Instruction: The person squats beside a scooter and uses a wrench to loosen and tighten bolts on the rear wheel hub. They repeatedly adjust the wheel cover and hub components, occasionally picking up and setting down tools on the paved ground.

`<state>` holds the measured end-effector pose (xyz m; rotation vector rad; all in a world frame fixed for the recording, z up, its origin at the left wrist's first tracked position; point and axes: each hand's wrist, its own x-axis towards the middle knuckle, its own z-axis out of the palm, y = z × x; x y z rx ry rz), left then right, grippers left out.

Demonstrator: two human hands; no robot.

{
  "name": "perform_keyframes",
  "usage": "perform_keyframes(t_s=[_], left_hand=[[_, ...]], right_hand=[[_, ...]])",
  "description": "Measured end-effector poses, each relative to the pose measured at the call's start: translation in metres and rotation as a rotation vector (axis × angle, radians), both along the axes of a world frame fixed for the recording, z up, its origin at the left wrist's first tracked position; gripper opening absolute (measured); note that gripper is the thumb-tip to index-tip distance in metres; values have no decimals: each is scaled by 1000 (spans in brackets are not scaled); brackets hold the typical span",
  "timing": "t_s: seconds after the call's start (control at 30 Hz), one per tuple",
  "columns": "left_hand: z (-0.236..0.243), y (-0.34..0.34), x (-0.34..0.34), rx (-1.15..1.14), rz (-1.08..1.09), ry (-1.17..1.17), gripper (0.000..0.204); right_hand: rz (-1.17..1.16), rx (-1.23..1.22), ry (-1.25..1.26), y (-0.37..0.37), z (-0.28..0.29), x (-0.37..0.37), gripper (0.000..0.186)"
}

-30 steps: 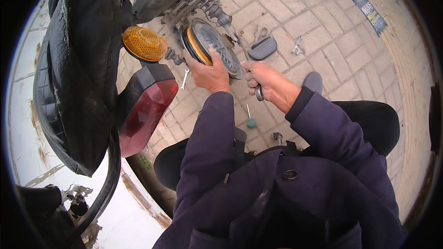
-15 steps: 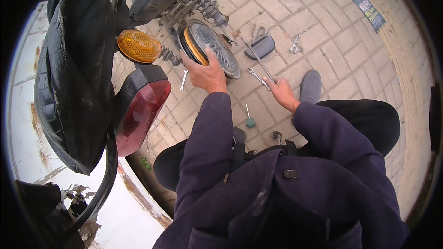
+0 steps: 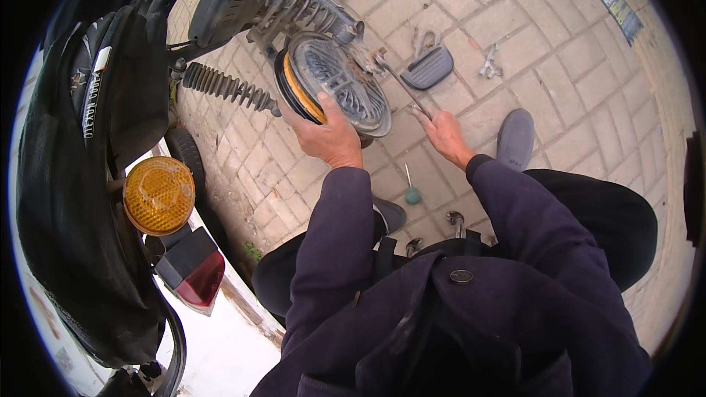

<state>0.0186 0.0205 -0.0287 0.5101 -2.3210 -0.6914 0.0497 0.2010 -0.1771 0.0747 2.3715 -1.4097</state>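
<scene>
My left hand [image 3: 329, 136] is closed on the near edge of a round grey wheel hub [image 3: 338, 77] with an orange band and a dark rim. Its thumb lies over the ribbed face and the fingers reach round the band. My right hand [image 3: 447, 138] grips the near end of a long thin metal bar [image 3: 402, 81]. The bar's far end is at the rusty axle end [image 3: 380, 57] beside the hub; whether it touches cannot be made out. The hub sits beneath a coil-spring shock absorber [image 3: 283, 0].
A second shock absorber [image 3: 228, 88] hangs loose-looking at left, above an amber indicator [image 3: 159, 195] and red tail light [image 3: 200, 279]. On the paving lie a dark footrest-like pad [image 3: 428, 68], metal parts [image 3: 490, 62] and a green-handled screwdriver [image 3: 412, 195]. A printed strip [image 3: 609, 0] lies far right.
My view has shifted, so the seat and lights sit further left and lower. Both hands keep their holds; the bar's near end now appears closer to the hub.
</scene>
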Motion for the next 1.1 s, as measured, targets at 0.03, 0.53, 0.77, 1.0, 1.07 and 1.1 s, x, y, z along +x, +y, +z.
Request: perform_keyframes(t_s=[0.03,0.53,0.77,1.0,1.07,1.1], left_hand=[[0,0,0,2,-4,-1,71],[3,5,3,47,38,2,69],[0,2,5,-53,44,9,73],[-5,-1,2,7,85,-78,78],[-3,0,2,-21,66,-31,73],[-3,0,3,-42,62,3,70]], right_hand=[[-18,-33,37,-2,1,1,54],[-273,-557,-787,-21,155,1,31],[-397,-923,-913,-33,220,-20,26],[-203,-122,-357,3,126,48,51],[-155,-116,-264,20,93,44,53],[-141,-82,-261,26,79,41,54]])
